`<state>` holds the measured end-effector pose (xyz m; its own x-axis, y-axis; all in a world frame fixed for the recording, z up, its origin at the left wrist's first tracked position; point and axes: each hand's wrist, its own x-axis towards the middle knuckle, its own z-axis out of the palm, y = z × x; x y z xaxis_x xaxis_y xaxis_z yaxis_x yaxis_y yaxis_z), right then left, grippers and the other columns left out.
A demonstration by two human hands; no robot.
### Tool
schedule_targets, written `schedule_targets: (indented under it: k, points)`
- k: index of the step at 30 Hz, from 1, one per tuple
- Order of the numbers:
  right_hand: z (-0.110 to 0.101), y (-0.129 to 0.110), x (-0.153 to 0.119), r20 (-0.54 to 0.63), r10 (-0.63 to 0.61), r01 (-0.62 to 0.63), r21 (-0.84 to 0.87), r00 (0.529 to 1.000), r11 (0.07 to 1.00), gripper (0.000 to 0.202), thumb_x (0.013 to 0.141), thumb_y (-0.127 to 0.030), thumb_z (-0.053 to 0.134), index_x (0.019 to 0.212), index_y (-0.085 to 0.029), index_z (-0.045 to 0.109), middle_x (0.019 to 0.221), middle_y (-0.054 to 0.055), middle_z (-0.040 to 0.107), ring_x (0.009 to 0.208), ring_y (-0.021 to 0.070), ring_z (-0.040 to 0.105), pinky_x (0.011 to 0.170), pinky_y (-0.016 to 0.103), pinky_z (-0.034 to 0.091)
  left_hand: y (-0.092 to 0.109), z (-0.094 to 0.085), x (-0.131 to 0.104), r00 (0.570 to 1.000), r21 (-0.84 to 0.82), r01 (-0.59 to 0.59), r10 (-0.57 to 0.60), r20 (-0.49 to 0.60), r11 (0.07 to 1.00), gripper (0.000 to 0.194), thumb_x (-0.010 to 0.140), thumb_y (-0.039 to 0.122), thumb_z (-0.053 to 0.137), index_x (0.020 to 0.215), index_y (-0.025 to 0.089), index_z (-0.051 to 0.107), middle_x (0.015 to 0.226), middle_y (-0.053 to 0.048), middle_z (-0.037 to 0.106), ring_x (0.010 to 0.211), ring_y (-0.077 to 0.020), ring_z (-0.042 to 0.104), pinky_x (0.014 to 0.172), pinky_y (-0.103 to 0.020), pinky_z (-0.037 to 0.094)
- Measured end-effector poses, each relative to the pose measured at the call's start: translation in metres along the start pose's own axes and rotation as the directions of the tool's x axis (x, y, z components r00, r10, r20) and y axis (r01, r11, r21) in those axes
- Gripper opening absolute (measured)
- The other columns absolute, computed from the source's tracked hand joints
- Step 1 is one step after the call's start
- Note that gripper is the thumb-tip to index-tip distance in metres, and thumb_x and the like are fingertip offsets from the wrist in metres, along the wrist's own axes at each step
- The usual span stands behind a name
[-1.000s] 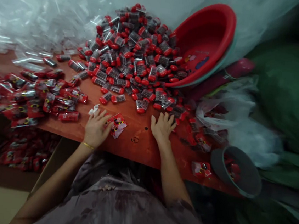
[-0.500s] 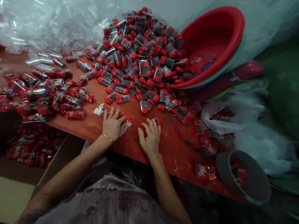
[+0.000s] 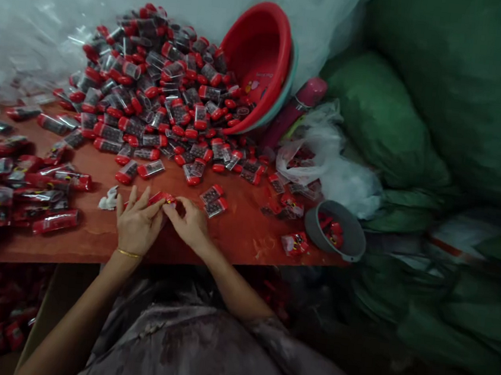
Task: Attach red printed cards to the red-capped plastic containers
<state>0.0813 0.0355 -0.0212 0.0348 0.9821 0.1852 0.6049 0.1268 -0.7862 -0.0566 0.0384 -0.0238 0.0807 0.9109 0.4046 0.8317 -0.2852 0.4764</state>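
Observation:
My left hand (image 3: 138, 226), with a gold bangle at its wrist, pinches a small red packet (image 3: 162, 197) between thumb and index finger, the other fingers spread. At the packet's right end, my right hand (image 3: 189, 224) has its thumb and index finger closed on it. Left of my left hand lies a crumpled white scrap (image 3: 108, 198). Two clear containers with red ends (image 3: 214, 200) rest on the orange-red table (image 3: 239, 234) beyond my right hand. Behind both hands rises a large pile of similar containers (image 3: 169, 113).
Filled red packets (image 3: 31, 188) are heaped at the left. A red basin (image 3: 254, 45) leans behind the pile. Rightward are a grey bowl (image 3: 352, 237), a white plastic bag (image 3: 345, 179), a pink bottle (image 3: 299, 106) and green sacks (image 3: 383, 118).
The view has swung to the right. My right hand has come over to my left hand and closed on the packet. Two containers now show where my right hand was.

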Motion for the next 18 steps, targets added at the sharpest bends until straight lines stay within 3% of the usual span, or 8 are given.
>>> schedule_targets:
  k: [3, 6, 7, 9, 11, 13, 16, 18]
  points:
    - [0.01, -0.004, 0.01, 0.037, 0.091, -0.095, 0.14, 0.995, 0.986, 0.029, 0.087, -0.041, 0.05, 0.075, -0.018, 0.062, 0.063, -0.003, 0.06, 0.058, 0.0103, 0.052, 0.055, 0.02, 0.038, 0.006, -0.003, 0.0, 0.999, -0.078, 0.045, -0.047, -0.024, 0.996, 0.031, 0.08, 0.034, 0.055, 0.107, 0.024, 0.069, 0.131, -0.011, 0.057, 0.131, -0.0345, 0.038, 0.109, -0.055, 0.016]
    - [0.013, -0.002, 0.011, -0.009, 0.102, -0.096, 0.271, 0.995, 0.958, 0.033, 0.088, -0.037, 0.045, 0.064, -0.018, 0.056, 0.055, -0.005, 0.052, 0.052, 0.0091, 0.047, 0.051, 0.019, 0.034, 0.009, -0.002, 0.0, 0.955, -0.321, 0.291, -0.294, 0.04, 0.901, 0.048, 0.076, 0.041, 0.061, 0.118, 0.018, 0.062, 0.119, -0.014, 0.064, 0.115, -0.0323, 0.054, 0.099, -0.047, 0.036]
    - [0.012, -0.001, 0.01, -0.024, 0.097, -0.085, 0.296, 0.995, 0.951, 0.034, 0.088, -0.038, 0.045, 0.062, -0.018, 0.054, 0.054, -0.005, 0.05, 0.051, 0.0089, 0.045, 0.05, 0.019, 0.033, 0.01, -0.001, 0.001, 0.919, -0.438, 0.388, -0.379, 0.112, 0.811, 0.051, 0.074, 0.044, 0.063, 0.116, 0.017, 0.064, 0.11, -0.013, 0.068, 0.105, -0.0298, 0.06, 0.092, -0.043, 0.042]
    - [0.01, 0.001, 0.006, -0.052, 0.079, -0.06, 0.295, 0.996, 0.954, 0.036, 0.087, -0.041, 0.044, 0.059, -0.019, 0.05, 0.052, -0.005, 0.048, 0.05, 0.0088, 0.042, 0.05, 0.02, 0.032, 0.016, 0.001, 0.002, 0.829, -0.652, 0.537, -0.479, 0.288, 0.535, 0.049, 0.066, 0.049, 0.069, 0.101, 0.015, 0.07, 0.09, -0.009, 0.072, 0.081, -0.0219, 0.066, 0.075, -0.033, 0.05]
    - [0.009, 0.001, 0.001, -0.08, 0.052, -0.031, 0.241, 0.995, 0.97, 0.037, 0.087, -0.042, 0.043, 0.058, -0.02, 0.048, 0.052, -0.005, 0.046, 0.05, 0.0091, 0.041, 0.051, 0.021, 0.032, 0.024, 0.002, 0.003, 0.752, -0.775, 0.585, -0.517, 0.408, 0.24, 0.043, 0.055, 0.048, 0.077, 0.081, 0.014, 0.072, 0.071, -0.004, 0.07, 0.061, -0.0133, 0.061, 0.06, -0.024, 0.048]
    - [0.008, 0.001, -0.002, -0.109, 0.011, 0.008, 0.171, 0.994, 0.985, 0.038, 0.088, -0.043, 0.042, 0.058, -0.02, 0.046, 0.053, -0.004, 0.047, 0.051, 0.0098, 0.043, 0.052, 0.021, 0.032, 0.034, 0.002, 0.003, 0.686, -0.818, 0.575, -0.56, 0.465, 0.026, 0.039, 0.045, 0.042, 0.083, 0.066, 0.013, 0.068, 0.059, 0.001, 0.064, 0.05, -0.008, 0.055, 0.051, -0.019, 0.044]
    - [0.01, 0.001, -0.004, -0.134, -0.026, 0.041, 0.107, 0.991, 0.993, 0.038, 0.091, -0.042, 0.037, 0.06, -0.021, 0.046, 0.054, -0.002, 0.05, 0.052, 0.0107, 0.045, 0.053, 0.022, 0.034, 0.046, -0.003, 0.004, 0.606, -0.812, 0.56, -0.585, 0.538, -0.167, 0.04, 0.038, 0.035, 0.087, 0.064, 0.012, 0.066, 0.061, 0.001, 0.066, 0.053, -0.0082, 0.058, 0.053, -0.019, 0.047]
    - [0.012, 0.002, -0.005, -0.135, -0.026, 0.037, 0.078, 0.99, 0.996, 0.04, 0.092, -0.041, 0.034, 0.06, -0.021, 0.047, 0.055, -0.001, 0.052, 0.052, 0.0112, 0.046, 0.053, 0.022, 0.035, 0.051, -0.006, 0.004, 0.582, -0.795, 0.562, -0.573, 0.577, -0.23, 0.042, 0.037, 0.033, 0.087, 0.067, 0.012, 0.066, 0.066, -0.001, 0.068, 0.057, -0.0097, 0.061, 0.057, -0.021, 0.05]
